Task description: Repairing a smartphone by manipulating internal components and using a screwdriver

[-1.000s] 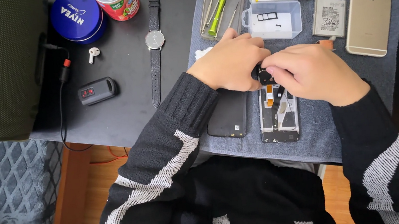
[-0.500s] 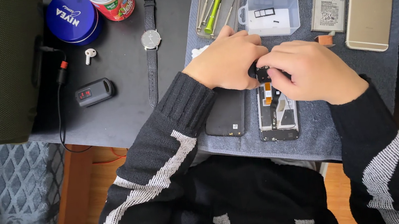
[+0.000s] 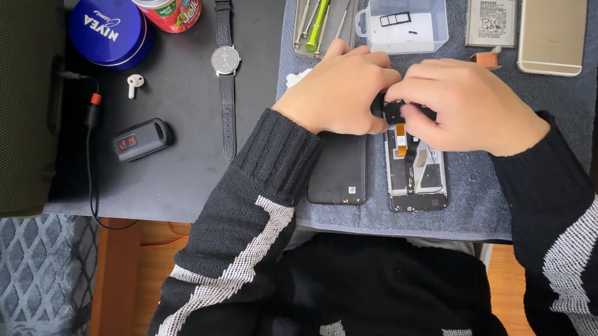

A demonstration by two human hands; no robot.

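An opened phone frame [image 3: 417, 173] lies on a grey cloth mat [image 3: 468, 201], its inner parts and an orange flex cable showing. My left hand [image 3: 339, 92] and my right hand [image 3: 468, 104] meet just above its top end, both pinching a small black part [image 3: 395, 110] between the fingertips. A black phone back cover [image 3: 339, 171] lies flat beside the frame, partly under my left wrist. How the black part sits on the frame is hidden by my fingers.
On the mat's far side are a clear parts box [image 3: 403, 25], a tool tray with a green screwdriver [image 3: 319, 12], two batteries [image 3: 490, 16] and a gold phone [image 3: 551, 11]. Left on the black desk: a wristwatch [image 3: 225, 64], blue tin [image 3: 107, 28], earbud [image 3: 133, 83], key fob [image 3: 140, 139].
Both hands have stayed together over the top of the phone frame, shifting only slightly; the view has drifted a little.
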